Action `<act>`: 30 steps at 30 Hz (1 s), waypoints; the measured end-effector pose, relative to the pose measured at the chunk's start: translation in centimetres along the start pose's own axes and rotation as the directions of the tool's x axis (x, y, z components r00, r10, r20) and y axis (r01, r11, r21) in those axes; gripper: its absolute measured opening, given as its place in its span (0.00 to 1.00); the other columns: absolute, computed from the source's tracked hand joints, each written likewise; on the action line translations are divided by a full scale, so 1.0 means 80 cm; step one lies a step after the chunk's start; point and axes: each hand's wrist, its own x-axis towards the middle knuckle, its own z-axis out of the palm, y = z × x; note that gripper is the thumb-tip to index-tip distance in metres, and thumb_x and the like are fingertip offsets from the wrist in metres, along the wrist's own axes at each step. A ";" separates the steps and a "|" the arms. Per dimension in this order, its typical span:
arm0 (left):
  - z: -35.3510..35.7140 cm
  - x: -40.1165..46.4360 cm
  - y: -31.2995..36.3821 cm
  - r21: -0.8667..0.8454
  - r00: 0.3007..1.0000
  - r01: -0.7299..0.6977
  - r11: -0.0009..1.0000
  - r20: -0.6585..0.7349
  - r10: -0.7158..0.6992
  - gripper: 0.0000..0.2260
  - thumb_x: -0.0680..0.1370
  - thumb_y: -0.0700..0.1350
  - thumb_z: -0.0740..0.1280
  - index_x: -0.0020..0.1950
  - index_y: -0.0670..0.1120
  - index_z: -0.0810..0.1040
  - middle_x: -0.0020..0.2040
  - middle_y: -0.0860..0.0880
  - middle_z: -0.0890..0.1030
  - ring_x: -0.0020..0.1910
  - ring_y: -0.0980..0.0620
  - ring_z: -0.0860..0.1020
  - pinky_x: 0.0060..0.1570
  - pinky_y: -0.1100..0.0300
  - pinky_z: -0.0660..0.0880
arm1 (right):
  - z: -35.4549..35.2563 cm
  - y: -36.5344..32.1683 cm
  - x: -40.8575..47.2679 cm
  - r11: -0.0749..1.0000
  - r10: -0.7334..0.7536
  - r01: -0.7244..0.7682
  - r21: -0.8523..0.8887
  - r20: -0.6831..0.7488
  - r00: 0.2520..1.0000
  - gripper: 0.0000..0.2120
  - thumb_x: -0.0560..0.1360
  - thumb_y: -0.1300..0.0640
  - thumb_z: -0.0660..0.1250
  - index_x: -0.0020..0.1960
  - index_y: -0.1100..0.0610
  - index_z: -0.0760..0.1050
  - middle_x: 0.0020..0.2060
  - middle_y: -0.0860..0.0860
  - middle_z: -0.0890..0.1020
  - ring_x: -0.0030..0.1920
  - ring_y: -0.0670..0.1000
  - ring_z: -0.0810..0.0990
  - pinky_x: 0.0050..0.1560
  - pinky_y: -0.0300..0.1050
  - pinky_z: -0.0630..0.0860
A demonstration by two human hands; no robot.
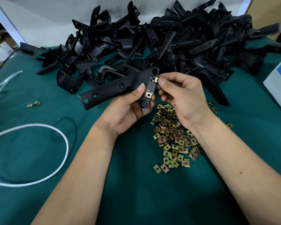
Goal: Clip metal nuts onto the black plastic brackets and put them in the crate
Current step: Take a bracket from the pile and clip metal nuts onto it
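Bracket (120, 88) in our left hand (128, 109) has one nut (148, 94); right hand (182, 98) pinches a second (156, 79); pile (169, 38) at top waits.

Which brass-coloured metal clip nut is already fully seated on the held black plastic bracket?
The lower clip nut, beside the left hand's thumb; the upper nut is pinched by the right hand.

Bracket pile (161, 46) blocks the far side; green cloth (131, 184) lies open between forearms.
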 end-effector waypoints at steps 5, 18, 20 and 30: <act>0.002 -0.002 0.003 -0.007 0.999 0.048 0.999 0.004 -0.048 0.17 0.76 0.48 0.66 0.60 0.39 0.79 0.41 0.45 0.81 0.37 0.51 0.77 0.39 0.61 0.79 | -0.001 0.002 0.000 0.999 0.047 -0.047 -0.012 0.017 0.999 0.05 0.78 0.66 0.71 0.49 0.60 0.84 0.39 0.53 0.84 0.39 0.48 0.80 0.36 0.40 0.76; 0.003 -0.003 0.002 -0.068 0.998 0.055 0.996 -0.016 -0.056 0.13 0.76 0.45 0.68 0.56 0.40 0.82 0.43 0.43 0.83 0.39 0.49 0.80 0.42 0.60 0.81 | 0.001 0.002 -0.003 0.987 0.064 -0.064 0.144 0.009 0.998 0.09 0.75 0.68 0.73 0.52 0.58 0.80 0.35 0.50 0.80 0.38 0.47 0.78 0.39 0.39 0.74; 0.004 -0.002 0.001 -0.091 0.998 0.057 0.994 -0.008 -0.058 0.12 0.76 0.45 0.68 0.53 0.40 0.84 0.43 0.43 0.83 0.39 0.49 0.80 0.42 0.59 0.81 | 0.002 0.002 -0.004 0.989 0.045 -0.046 0.143 0.011 0.999 0.08 0.75 0.67 0.73 0.51 0.57 0.79 0.35 0.49 0.79 0.37 0.47 0.78 0.40 0.39 0.74; 0.012 0.000 -0.004 -0.081 0.996 0.087 0.993 0.026 -0.085 0.10 0.75 0.45 0.69 0.47 0.42 0.88 0.42 0.43 0.83 0.37 0.50 0.81 0.40 0.59 0.81 | 0.002 0.000 -0.002 0.988 0.017 -0.021 0.155 0.029 0.999 0.09 0.75 0.69 0.72 0.51 0.59 0.78 0.33 0.49 0.78 0.35 0.46 0.76 0.39 0.38 0.74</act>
